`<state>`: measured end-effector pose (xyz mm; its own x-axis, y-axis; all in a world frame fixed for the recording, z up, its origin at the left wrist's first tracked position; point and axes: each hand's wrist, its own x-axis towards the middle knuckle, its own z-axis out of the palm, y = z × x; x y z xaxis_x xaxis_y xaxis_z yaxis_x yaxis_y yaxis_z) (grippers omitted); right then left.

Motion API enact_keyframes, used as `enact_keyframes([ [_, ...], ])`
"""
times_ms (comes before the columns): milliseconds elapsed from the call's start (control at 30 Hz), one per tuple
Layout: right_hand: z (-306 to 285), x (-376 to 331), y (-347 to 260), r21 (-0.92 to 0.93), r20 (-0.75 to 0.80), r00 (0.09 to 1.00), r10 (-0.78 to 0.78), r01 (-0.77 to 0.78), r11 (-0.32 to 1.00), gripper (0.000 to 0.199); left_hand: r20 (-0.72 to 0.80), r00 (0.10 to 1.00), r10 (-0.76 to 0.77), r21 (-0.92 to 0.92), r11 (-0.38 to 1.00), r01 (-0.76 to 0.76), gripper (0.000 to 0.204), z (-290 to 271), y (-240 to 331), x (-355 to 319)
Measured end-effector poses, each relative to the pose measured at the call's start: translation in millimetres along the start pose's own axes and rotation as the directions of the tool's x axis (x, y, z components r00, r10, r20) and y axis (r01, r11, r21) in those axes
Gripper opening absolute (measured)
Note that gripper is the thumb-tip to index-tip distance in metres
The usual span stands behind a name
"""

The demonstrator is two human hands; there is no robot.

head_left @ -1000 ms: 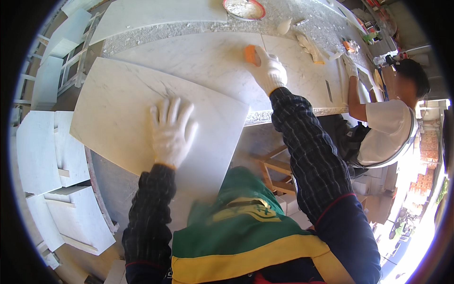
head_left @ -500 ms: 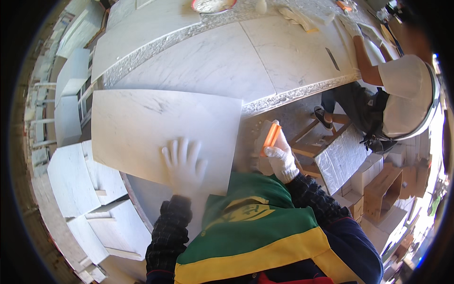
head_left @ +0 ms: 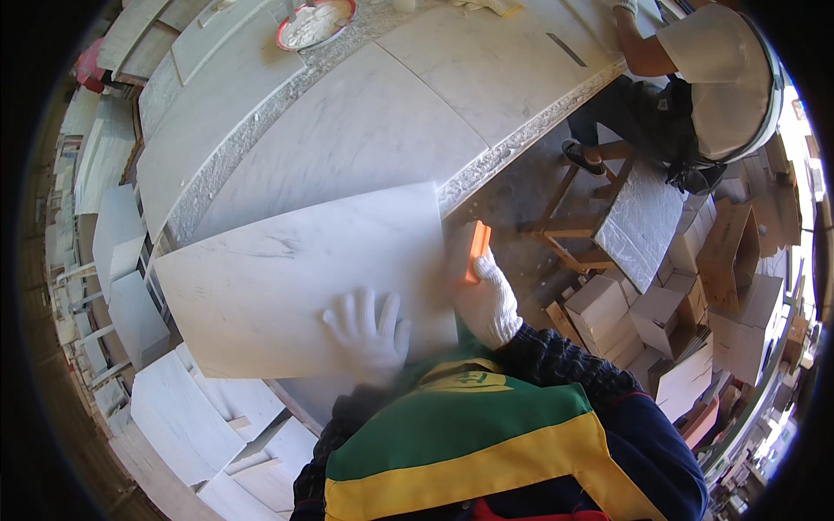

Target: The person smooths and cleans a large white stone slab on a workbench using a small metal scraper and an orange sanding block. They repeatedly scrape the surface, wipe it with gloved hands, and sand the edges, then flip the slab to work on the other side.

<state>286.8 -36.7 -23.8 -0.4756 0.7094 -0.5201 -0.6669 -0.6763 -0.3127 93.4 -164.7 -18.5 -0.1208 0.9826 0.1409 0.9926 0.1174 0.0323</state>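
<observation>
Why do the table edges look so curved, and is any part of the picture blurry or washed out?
Head view: the fisheye lens bends the long marble table toward the dark round rim; sunlight washes out the far right edge; the white slab is bright but keeps its veins; the left hand and the right hand holding the orange tool are slightly soft.

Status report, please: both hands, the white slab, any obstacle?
Left hand flat on white marble slab. Right hand holds orange tool at slab's right edge. Nothing lies on the slab.
</observation>
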Motion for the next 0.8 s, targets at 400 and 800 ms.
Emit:
enact_keyframes([
  [400, 2.7, -41.3, 36.5, 0.084, -0.149, 0.969, -0.199, 0.213, 0.974, 0.074, 0.007, 0.978, 0.211, -0.054, 0.976, -0.21, 0.052, -6.4, -17.7, -20.7],
  [800, 2.3, -50.1, 39.4, 0.2, -0.19, 0.965, -0.178, 0.216, 0.956, 0.085, 0.003, 0.972, 0.235, -0.12, 0.965, -0.233, 0.049, -25.0, -78.6, 158.0],
])
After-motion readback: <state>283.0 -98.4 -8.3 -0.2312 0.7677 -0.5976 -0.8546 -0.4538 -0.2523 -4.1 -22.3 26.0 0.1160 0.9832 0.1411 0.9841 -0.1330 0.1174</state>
